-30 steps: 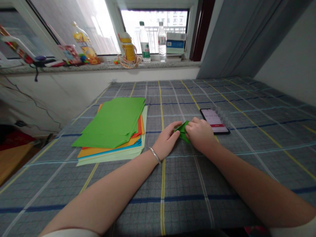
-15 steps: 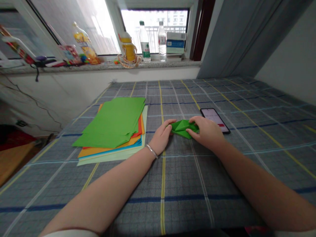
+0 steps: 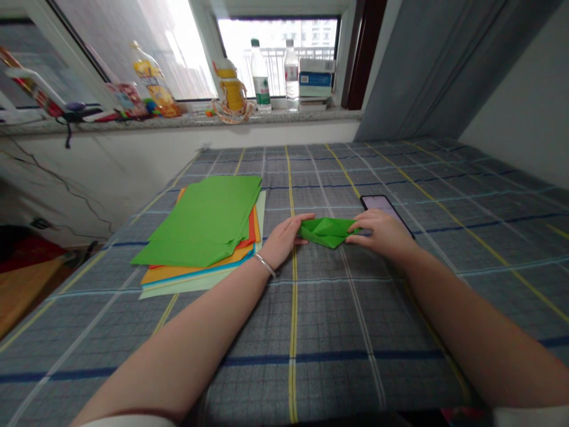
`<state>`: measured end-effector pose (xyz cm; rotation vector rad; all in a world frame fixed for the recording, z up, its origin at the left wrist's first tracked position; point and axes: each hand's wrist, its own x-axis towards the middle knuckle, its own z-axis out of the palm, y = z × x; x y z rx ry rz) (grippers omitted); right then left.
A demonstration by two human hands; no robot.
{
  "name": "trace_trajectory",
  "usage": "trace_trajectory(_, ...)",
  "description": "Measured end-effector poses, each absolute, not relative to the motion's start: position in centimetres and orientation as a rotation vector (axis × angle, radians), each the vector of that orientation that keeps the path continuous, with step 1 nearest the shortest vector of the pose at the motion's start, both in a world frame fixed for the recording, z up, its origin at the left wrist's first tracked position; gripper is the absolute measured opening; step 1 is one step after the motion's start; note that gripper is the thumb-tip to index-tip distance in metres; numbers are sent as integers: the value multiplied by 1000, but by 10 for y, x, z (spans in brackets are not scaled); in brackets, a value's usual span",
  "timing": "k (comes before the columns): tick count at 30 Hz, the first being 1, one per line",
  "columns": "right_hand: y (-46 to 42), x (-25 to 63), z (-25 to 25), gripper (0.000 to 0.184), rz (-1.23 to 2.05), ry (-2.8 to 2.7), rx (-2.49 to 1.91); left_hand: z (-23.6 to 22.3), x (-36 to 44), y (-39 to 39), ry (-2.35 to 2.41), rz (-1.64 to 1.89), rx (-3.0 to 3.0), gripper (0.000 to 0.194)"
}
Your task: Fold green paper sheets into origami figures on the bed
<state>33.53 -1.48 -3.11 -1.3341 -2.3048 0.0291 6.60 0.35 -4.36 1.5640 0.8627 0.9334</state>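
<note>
The folded green paper [image 3: 326, 232] is held up on the checked cloth [image 3: 320, 320], right there between the two hands! Its right tip is pinched between the thumb and fingers of the right hand [image 3: 382, 232], while the left end is met by the outstretched fingers of the left hand [image 3: 287, 237], though whether it is gripped there cannot be told. A smartphone [image 3: 377, 204] is partly covered by the right hand, just behind it. To the left, a stack of coloured paper sheets [image 3: 195, 237], topped with green, is lying just beside the left hand, and a silver bangle [image 3: 265, 265] is worn on the left wrist.
</note>
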Motion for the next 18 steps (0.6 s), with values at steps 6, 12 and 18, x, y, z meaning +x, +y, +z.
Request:
trace_trajectory(6,-11,341,-34,21,246,-2185,-1476,-44,59,12,822,817,1498,49)
trace_trajectory(12,-11,340,-34,30,497,-1985,-1624,-49,59,18,870,868,1361,47)
trace_trajectory(18,-15,334,-27,38,608,-1895,-1654,-47,61,19,984,886,1247,40)
